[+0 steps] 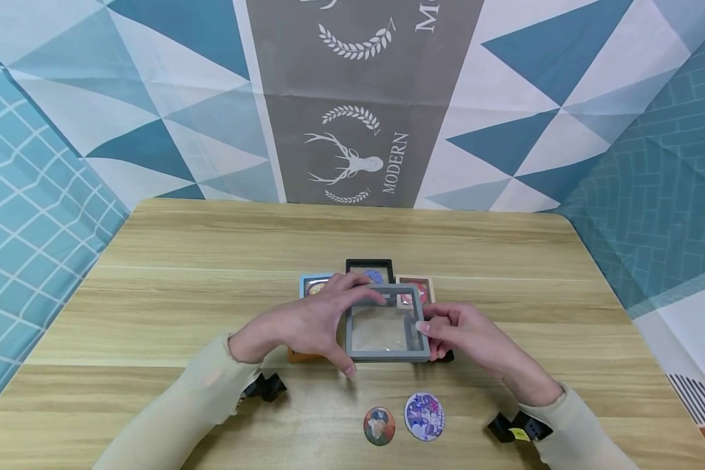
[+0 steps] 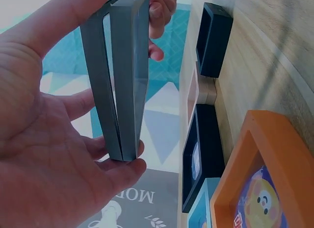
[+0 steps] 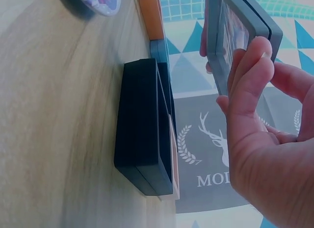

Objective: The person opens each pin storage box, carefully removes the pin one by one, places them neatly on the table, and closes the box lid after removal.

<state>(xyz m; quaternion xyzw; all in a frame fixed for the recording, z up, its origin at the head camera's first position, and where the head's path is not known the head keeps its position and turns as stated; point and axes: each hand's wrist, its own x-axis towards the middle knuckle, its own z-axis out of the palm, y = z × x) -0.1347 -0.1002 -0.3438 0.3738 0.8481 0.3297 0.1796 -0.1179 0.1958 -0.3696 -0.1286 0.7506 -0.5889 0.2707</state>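
Note:
A grey square frame with clear film (image 1: 382,329) is held above the table between both hands. In the left wrist view the grey frame (image 2: 125,81) shows two halves with a narrow gap that widens toward the top. My left hand (image 1: 317,320) spans its left side, fingers at the far edge and thumb at the near edge. My right hand (image 1: 470,336) pinches its right side between thumb and fingers; in the right wrist view the right hand (image 3: 265,120) grips one corner of the frame (image 3: 238,32).
Below the grey frame stand an orange frame (image 2: 282,139), a light blue frame (image 1: 307,281), black frames (image 1: 369,263) (image 3: 140,125) and a pink-beige frame (image 1: 431,287). Two round badges (image 1: 378,425) (image 1: 425,416) lie nearer on the wooden table (image 1: 211,241); patterned cloth (image 1: 211,98) hangs behind.

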